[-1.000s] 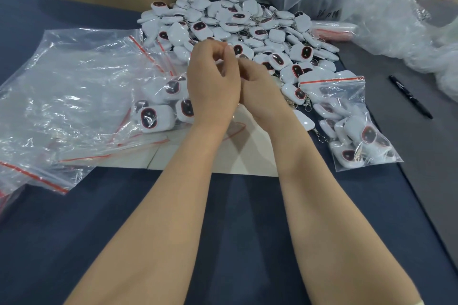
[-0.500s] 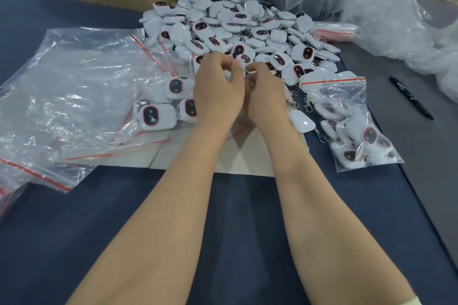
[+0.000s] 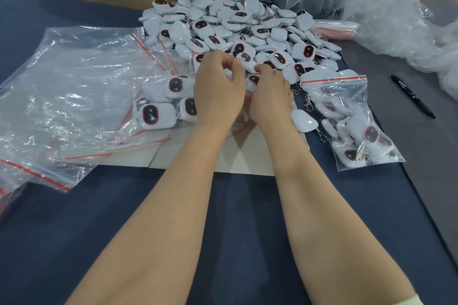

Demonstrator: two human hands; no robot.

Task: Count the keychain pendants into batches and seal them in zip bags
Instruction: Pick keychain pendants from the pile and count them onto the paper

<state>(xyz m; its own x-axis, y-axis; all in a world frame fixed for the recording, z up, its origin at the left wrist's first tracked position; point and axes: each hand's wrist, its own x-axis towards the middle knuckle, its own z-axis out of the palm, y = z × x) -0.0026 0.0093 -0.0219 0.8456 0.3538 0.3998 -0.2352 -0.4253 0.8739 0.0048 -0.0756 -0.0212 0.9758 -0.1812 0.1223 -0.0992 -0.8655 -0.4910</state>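
our left hand [image 3: 218, 91] and right hand [image 3: 270, 96] have dropped from their raised pinch onto the near edge of the pendant pile [image 3: 235, 30]. fingertips that met before now sit apart, curled among pieces just ahead. a pendant [image 3: 252, 80] now shows between our hands.

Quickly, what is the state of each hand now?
Left hand: pinches a white pendant.
Right hand: fingers curled on the pile; grip cannot be told.
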